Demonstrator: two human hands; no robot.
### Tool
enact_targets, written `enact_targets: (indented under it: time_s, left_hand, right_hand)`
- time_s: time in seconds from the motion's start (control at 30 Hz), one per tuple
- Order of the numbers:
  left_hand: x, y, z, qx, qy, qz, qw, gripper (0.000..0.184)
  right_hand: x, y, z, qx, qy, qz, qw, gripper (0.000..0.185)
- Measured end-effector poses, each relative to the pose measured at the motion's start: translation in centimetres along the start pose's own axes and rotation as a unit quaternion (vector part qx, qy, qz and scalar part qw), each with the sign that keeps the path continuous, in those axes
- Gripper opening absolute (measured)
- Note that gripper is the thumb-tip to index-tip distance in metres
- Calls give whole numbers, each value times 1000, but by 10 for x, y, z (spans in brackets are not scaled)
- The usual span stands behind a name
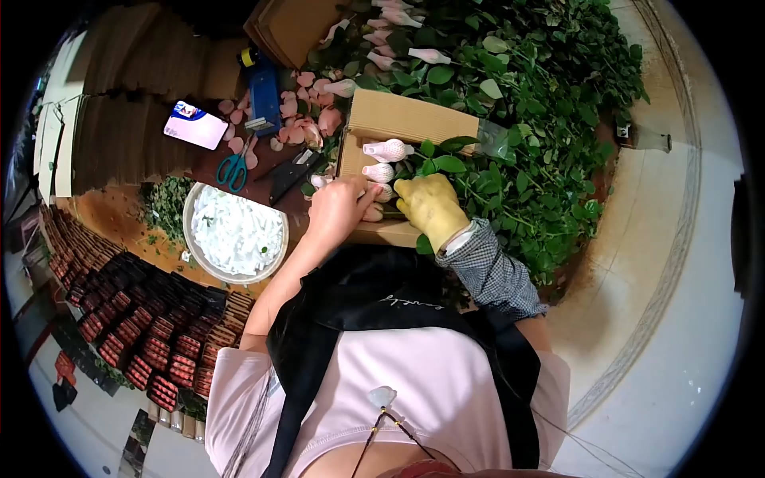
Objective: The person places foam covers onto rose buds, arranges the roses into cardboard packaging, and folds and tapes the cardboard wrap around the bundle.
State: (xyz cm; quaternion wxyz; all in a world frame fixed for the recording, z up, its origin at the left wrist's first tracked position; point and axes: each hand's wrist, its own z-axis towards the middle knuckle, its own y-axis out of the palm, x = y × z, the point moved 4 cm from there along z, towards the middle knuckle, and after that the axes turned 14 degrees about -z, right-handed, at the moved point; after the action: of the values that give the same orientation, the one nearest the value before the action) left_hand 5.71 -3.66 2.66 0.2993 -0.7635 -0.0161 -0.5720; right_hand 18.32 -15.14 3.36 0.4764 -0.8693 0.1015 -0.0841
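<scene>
Where the left hand (341, 209) and right hand (431, 209) reach into the open carton (414, 118), netted rose buds (378, 173) lie inside.
Left, bare and half curled, touches the nearest buds; right, yellow-gloved, has bent fingers beside them; grip cannot be confirmed for either. Left of the carton, a round tub (237, 279) holds heaped white pieces (239, 229). Beyond, further buds (430, 56) lie amid leafy stems (534, 80).

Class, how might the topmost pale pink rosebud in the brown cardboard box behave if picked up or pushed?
The pale pink rosebud in white mesh would probably bruise easily, as only open netting covers it. Its small head looks light. Its rounded sides might roll, though the leafy green stems beside it could hinder that.
</scene>
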Motion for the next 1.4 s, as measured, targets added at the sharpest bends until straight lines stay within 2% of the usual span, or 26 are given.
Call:
enact_targets:
  time_s: [0.03,0.07,0.1,0.13,0.17,0.23,0.33,0.37,0.4,0.47,0.53,0.6,0.63,0.67,0.73,0.77,0.8,0.87,0.93,0.97,1.1,1.13,1.2,1.3,1.33,1.4]
  left_hand:
    - [1,-2,0,-6,27,-51,998,25]
    - [-8,-10,-2,-10,-43,-171,984,19]
    - [-49,-19,-5,70,-86,-266,958,17]
    - [-40,-58,-1,180,-41,-281,942,15]
    - [-40,-94,-2,205,-46,-251,945,16]
    - [-22,-106,1,152,-60,-195,967,29]
    - [6,-48,-1,1,-78,20,997,38]
    - [5,-24,-2,0,53,80,995,36]
    - [17,-8,1,-18,122,82,989,30]
    - [26,-5,0,-61,118,19,991,20]
    - [11,-19,3,9,104,-105,989,17]
    - [-13,-64,0,111,25,-257,960,10]
    - [-9,-94,-3,148,-19,-186,971,8]
    - [16,-118,-3,179,98,-116,972,10]
    - [20,-116,-2,178,172,-120,961,13]
    - [8,-101,-1,145,131,-159,968,15]
    - [-19,-81,-1,104,10,-163,981,20]
    - [4,-52,7,30,-115,-76,990,34]
    - [11,-23,15,18,-42,36,998,42]
    - [8,-12,19,33,5,28,999,42]
    - [9,-1,24,54,-3,73,996,36]
    - [9,0,25,48,7,54,997,34]
    - [3,-3,27,51,14,38,998,32]
    - [-10,-19,28,66,16,-160,985,25]
    - [-14,-31,24,55,-67,-208,974,23]
    - [-24,-70,19,195,-48,-272,941,20]
  right_hand:
    - [-1,3,2,4,0,1,1000,18]
    - [-1,8,7,-30,14,-3,999,17]
    - [1,11,10,-63,29,-7,998,16]
    - [2,13,9,-42,23,5,999,17]
    - [4,16,5,-12,6,19,1000,17]
    - [11,15,2,22,-20,27,999,17]
    - [11,7,-3,48,-50,45,997,14]
    - [9,7,-3,34,-45,32,998,14]
    - [8,7,-2,19,-39,18,999,14]
    - [6,9,2,-14,-15,1,1000,13]
    - [8,9,2,1,15,10,1000,13]
    - [8,12,7,1,17,6,1000,12]
    - [7,6,0,33,-2,28,999,12]
    - [8,2,-6,66,-23,47,996,13]
    - [21,-8,-21,205,-98,215,950,20]
    - [23,-21,-29,190,-78,266,942,24]
    - [26,-37,-37,172,-56,317,931,28]
    - [26,-46,-34,183,-2,168,969,33]
    - [25,-20,-22,190,11,143,971,34]
    - [23,-14,-18,198,13,123,972,33]
    - [13,-11,-2,116,67,27,991,25]
    - [13,-5,4,70,95,-12,993,23]
    - [13,1,15,72,93,-14,993,20]
    - [15,-1,19,67,87,-10,994,19]
    - [15,-2,22,45,93,-13,995,19]
    - [16,0,17,48,95,3,994,20]
